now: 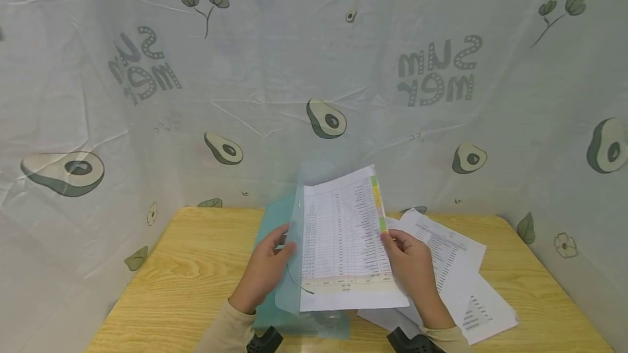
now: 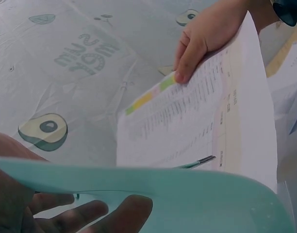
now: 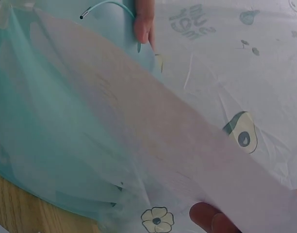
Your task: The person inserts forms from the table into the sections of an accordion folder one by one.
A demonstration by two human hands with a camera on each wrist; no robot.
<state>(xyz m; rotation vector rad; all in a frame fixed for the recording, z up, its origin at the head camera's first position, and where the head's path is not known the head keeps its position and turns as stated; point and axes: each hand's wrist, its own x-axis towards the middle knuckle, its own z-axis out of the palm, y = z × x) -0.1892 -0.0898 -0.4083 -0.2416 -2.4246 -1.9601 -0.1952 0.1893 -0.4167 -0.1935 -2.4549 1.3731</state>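
My left hand [image 1: 265,267] grips the raised teal cover of a folder [image 1: 277,217] between thumb and fingers. In the left wrist view its fingertips lie against the cover [image 2: 221,194]. Printed table sheets [image 1: 343,238] stand tilted up beside that cover, with coloured index tabs [image 1: 376,195] along the right edge. Thumb and fingers of my right hand [image 1: 414,266] pinch the sheets at that edge, just below the tabs. A thin teal cord [image 1: 298,283] with a metal tip hangs from the cover across the lower left of the sheets.
Loose printed papers [image 1: 453,257] lie fanned out on the right of the wooden table [image 1: 196,266], partly under my right forearm. A pale curtain [image 1: 275,70] printed with avocados and lettering closes off the back and both sides.
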